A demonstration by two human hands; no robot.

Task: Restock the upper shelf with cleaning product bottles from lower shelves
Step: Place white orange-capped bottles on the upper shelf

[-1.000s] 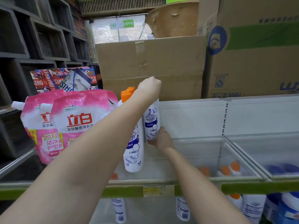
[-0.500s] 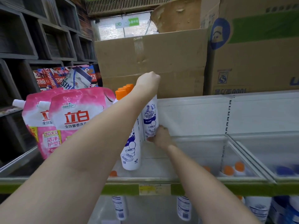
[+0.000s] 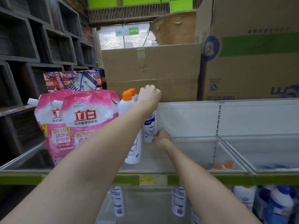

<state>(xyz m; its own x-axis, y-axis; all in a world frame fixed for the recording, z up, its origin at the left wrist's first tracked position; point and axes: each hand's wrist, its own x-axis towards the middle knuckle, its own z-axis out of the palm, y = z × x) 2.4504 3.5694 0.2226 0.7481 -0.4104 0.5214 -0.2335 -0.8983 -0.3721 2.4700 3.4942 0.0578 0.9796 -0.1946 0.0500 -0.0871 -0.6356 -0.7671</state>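
Orange-capped bottles stand on the lower shelf; on the upper shelf, right hand grips the held bottle low, left hand clasps its top, cardboard boxes behind.

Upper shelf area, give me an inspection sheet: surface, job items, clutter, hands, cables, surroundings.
Surface: upper shelf, white, green front rail, clear dividers.
Job's things: held bottle at the back panel; orange-capped bottles in a row left of it; more bottles on the lower shelf.
Clutter: pink detergent pouches at the shelf's left end.
Grippers: left hand has its grip round the held bottle's top; right hand holds its base.
Cables: nothing seen.
Surroundings: cardboard boxes above; dark cubby shelving at left.
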